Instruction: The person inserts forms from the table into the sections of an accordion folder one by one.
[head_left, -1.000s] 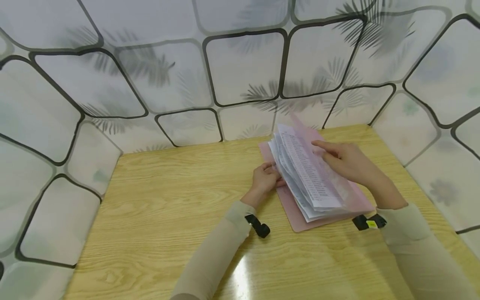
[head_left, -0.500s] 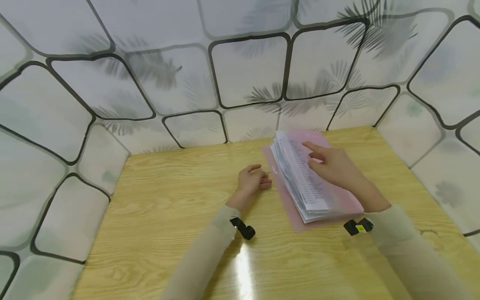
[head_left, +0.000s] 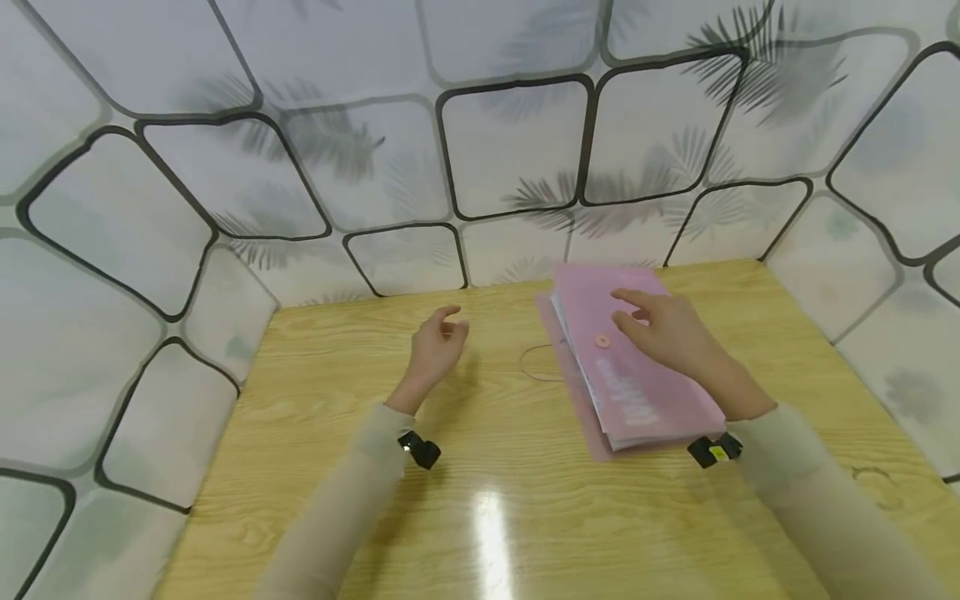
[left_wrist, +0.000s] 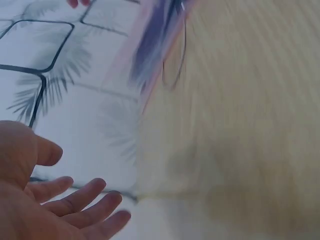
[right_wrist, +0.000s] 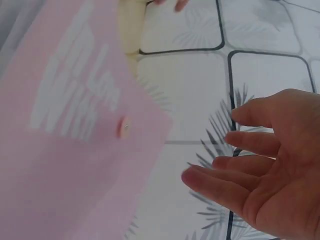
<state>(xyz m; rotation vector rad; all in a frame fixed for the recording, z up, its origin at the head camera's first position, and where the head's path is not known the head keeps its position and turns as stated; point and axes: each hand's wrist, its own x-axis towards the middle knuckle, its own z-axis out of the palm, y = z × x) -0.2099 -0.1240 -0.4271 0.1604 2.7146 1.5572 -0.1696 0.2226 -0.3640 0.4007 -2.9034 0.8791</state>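
Observation:
A pink document folder (head_left: 675, 408) lies on the right part of the table with its flap down over papers (left_wrist: 152, 45), whose edges show along the left side. The flap bears white lettering (head_left: 626, 392) and a small round button (head_left: 602, 341). A thin string (head_left: 521, 362) loops out from the folder's left side onto the table. My right hand (head_left: 671, 337) hovers over the flap, loosely bent and holding nothing; the right wrist view shows it apart from the folder. Left of the string, my left hand (head_left: 437, 350) is raised, fingers relaxed, with nothing in it.
The wood-grain table (head_left: 337, 392) meets a patterned back wall (head_left: 510, 142) just behind the folder. Similar side walls rise at the left and right. Black wrist cameras (head_left: 420, 450) sit on both sleeves.
The pink flap has come down over the printed sheets. My left hand has left the folder's edge and moved left, exposing the string loop. My right hand has shifted slightly left.

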